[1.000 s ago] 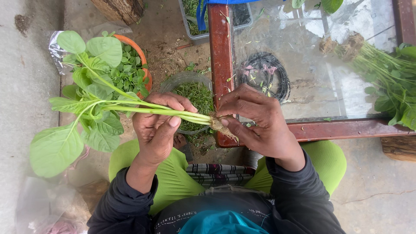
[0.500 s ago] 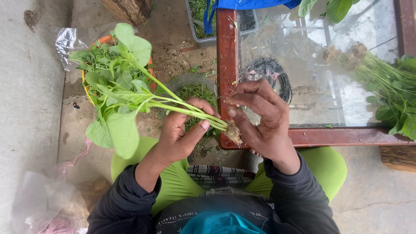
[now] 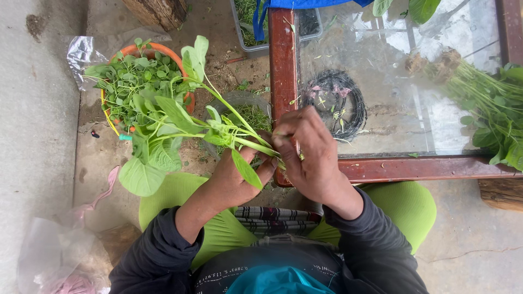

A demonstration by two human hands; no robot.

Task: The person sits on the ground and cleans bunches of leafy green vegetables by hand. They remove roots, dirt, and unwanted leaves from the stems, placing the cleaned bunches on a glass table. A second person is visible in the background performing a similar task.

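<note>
My left hand (image 3: 235, 177) is closed around the stems of a leafy green plant (image 3: 180, 122), gripping them low down, near the cut end. My right hand (image 3: 308, 155) is closed over the same stem ends just beside the left, fingertips pinched on them; a ring shows on one finger. The two hands touch at the stem ends, over the near corner of the table (image 3: 419, 166).

The plant fans out to the left and upward from my left hand, its broad leaves hanging over the ground and partly over an orange basin (image 3: 180, 57) heaped with small plucked leaves. A clear plastic sheet (image 3: 81, 54) lies at the basin's far left edge. Between the basin and the table stands a round grey container (image 3: 245, 106) holding fine green trimmings; my hands hide part of it.

The table has a red-brown wooden frame and a glass top. Through the glass a dark coil (image 3: 335, 103) is visible. On the table's right side lies a bundle of greens (image 3: 485, 103) with roots pointing left, well apart from my hands. A grey bin (image 3: 250, 32) with greens stands at the far edge. A crumpled plastic bag (image 3: 54, 256) lies on the concrete floor at my lower left.
</note>
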